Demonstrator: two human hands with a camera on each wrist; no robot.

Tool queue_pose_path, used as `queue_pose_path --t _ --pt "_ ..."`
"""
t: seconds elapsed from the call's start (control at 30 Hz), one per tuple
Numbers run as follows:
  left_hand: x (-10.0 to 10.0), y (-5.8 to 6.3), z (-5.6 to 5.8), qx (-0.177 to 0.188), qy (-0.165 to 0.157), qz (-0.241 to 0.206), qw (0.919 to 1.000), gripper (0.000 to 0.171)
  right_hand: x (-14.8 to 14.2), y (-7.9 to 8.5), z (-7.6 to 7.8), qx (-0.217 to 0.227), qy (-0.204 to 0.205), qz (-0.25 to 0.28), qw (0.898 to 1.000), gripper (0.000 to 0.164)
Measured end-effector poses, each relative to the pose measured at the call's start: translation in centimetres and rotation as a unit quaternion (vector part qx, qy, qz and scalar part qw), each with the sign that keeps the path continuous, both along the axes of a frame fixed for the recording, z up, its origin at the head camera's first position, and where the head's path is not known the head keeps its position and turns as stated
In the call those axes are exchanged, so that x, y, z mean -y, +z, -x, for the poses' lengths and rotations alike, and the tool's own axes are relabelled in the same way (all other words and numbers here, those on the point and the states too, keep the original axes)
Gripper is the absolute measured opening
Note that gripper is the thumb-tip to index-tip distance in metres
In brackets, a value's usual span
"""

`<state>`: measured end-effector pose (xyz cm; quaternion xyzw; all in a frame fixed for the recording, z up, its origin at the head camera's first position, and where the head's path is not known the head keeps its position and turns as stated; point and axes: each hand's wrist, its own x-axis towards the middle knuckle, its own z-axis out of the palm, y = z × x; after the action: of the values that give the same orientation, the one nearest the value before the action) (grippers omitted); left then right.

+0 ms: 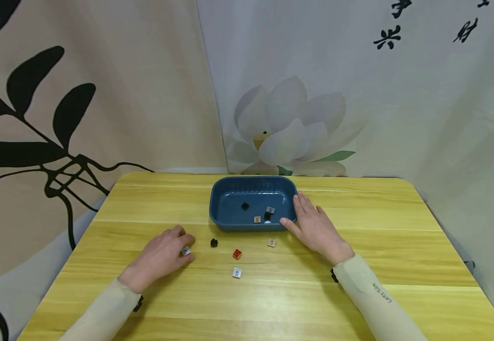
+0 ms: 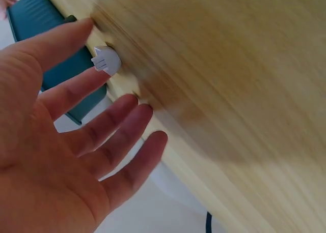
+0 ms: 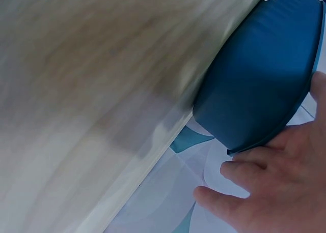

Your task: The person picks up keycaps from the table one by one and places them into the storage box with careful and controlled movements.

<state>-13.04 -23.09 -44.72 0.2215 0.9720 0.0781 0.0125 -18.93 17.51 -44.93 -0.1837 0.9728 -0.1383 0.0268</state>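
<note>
My left hand (image 1: 161,255) is low over the table, its thumb and index finger apart on either side of a small white square piece (image 1: 186,251) with a grey pattern. In the left wrist view this white piece (image 2: 107,60) shows a rounded side and a ridged part, with the index fingertip behind it and the thumb tip apart from it. My right hand (image 1: 317,232) rests against the right end of a dark blue tray (image 1: 247,228), fingers extended along its side and thumb at the front corner. In the right wrist view, fingertips touch the tray's rim (image 3: 254,147).
In front of the tray lie a black piece (image 1: 214,243), a red piece (image 1: 237,254), a white piece (image 1: 237,273) and a pale piece (image 1: 272,242). Several small pieces, including a black one (image 1: 245,206), sit inside. A printed curtain (image 1: 166,94) hangs behind the wooden table (image 1: 400,227).
</note>
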Motion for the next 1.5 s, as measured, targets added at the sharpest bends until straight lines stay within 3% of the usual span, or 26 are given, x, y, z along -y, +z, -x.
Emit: queue_pose_path --t 0.33,0.6,0.87,1.13,1.5 --pt "0.3 -0.2 -0.2 -0.005 -0.046 -0.027 0.9985 0.013 0.1 0.1 -0.1 0.003 -0.001 -0.002 1.000 0.095" --pt "0.6 -0.3 -0.2 -0.015 -0.066 -0.053 0.9963 0.013 0.1 0.1 0.0 0.004 -0.002 -0.002 1.000 0.094" --pt "0.1 -0.1 0.1 -0.066 -0.073 -0.065 0.9930 0.013 0.1 0.2 -0.1 0.003 -0.001 -0.003 1.000 0.093" --pt "-1.5 1.3 0.6 -0.116 -0.081 -0.092 0.9857 0.015 0.1 0.1 -0.1 0.005 -0.004 -0.003 1.000 0.096" --pt "-6.0 3.8 2.4 -0.159 -0.101 -0.130 0.9734 0.020 0.1 0.0 -0.2 -0.002 -0.002 -0.001 1.000 0.095"
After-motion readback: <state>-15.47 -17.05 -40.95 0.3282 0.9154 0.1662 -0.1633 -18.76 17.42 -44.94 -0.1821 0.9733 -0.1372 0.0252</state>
